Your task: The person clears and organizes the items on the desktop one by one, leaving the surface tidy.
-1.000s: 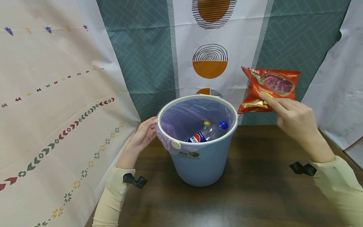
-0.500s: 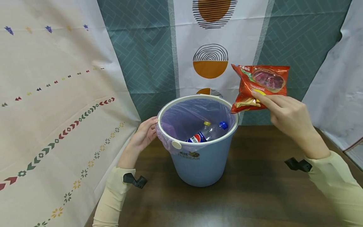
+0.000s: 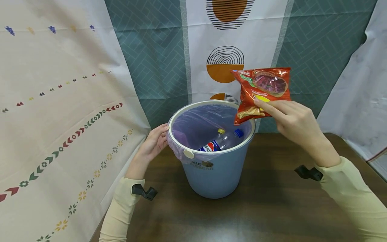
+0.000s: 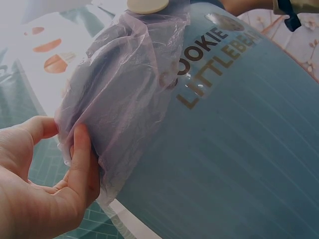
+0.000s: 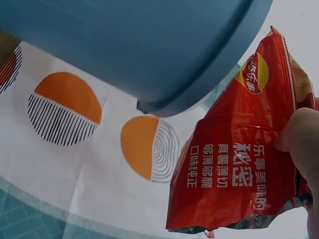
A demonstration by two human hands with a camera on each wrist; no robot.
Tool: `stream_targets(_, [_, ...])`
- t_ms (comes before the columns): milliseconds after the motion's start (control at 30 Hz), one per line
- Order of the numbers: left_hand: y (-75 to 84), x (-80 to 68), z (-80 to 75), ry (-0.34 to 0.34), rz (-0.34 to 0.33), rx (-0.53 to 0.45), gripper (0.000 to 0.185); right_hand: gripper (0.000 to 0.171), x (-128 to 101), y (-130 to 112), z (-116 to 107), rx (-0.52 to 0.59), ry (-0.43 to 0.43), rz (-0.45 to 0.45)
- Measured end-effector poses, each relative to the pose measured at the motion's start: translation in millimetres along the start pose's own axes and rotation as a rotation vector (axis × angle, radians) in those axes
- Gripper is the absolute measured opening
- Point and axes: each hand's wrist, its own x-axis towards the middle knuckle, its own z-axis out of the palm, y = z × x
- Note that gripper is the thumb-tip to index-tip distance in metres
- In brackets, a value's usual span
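A blue trash can (image 3: 211,178) with a cream rim stands on the table, a thin purple liner (image 4: 124,94) folded over its edge. My left hand (image 3: 155,143) grips the left side of the rim, thumb at the top and fingers against the liner outside. A red chip bag (image 3: 260,90) is pinched in my right hand (image 3: 297,122). The bag hangs over the right back part of the rim, its lower left corner overlapping the opening. Inside the can lie a clear plastic bottle (image 3: 211,146) with a Pepsi-style label, a yellow cap (image 3: 221,131) and a blue cap (image 3: 239,133).
The dark wooden table (image 3: 272,201) extends in front and to both sides of the can. A green and white patterned cloth (image 3: 157,67) hangs behind it. Patterned cream cloth (image 3: 66,134) slopes along the left, and pale cloth (image 3: 350,101) hangs on the right.
My right hand has carried the chip bag leftward, from right of the trash can to over its right back rim. The left hand and the can have stayed in place.
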Motion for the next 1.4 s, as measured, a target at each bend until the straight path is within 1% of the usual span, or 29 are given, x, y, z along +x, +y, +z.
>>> stream_targets(267, [1.9,-1.9,2.4,0.003,-0.001,-0.011,0.016,0.074,11.0,-9.5,6.1,0.033,-0.023,-0.025])
stream_targets(467, [2.2,-2.0,2.4,0.014,-0.002,-0.014,0.016,0.078,16.9,-16.8,12.1,0.096,-0.056,-0.051])
stream_targets(567, [2.3,-1.9,2.2,0.017,0.000,-0.016,0.016,0.085,19.8,-20.9,16.4,0.105,-0.057,-0.085])
stream_targets(700, [2.2,-1.8,2.1,0.014,0.003,-0.013,0.016,0.089,23.6,-27.1,21.0,0.113,-0.079,-0.131])
stream_targets(933, [1.2,-2.1,1.6,0.006,0.001,-0.013,0.015,0.086,31.8,-36.6,26.7,0.146,-0.080,-0.175])
stream_targets(1033, [0.8,-1.7,1.4,-0.003,0.005,-0.017,0.015,0.083,34.8,-39.5,28.5,0.156,-0.103,-0.181])
stream_targets(1133, [0.7,-1.3,1.5,-0.008,0.009,-0.012,0.015,0.079,35.9,-40.3,29.9,0.157,-0.149,-0.184])
stream_targets(1267, [0.7,-1.2,1.3,-0.007,0.009,-0.003,0.015,0.058,33.4,-38.2,31.3,0.212,-0.206,-0.148])
stream_targets(1300, [0.6,-1.2,1.1,-0.007,0.008,0.000,0.015,0.056,32.4,-37.3,31.7,0.233,-0.215,-0.132])
stream_targets(1400, [0.3,-1.6,-0.3,-0.013,0.008,0.001,0.015,0.056,29.9,-35.5,33.1,0.282,-0.229,-0.081])
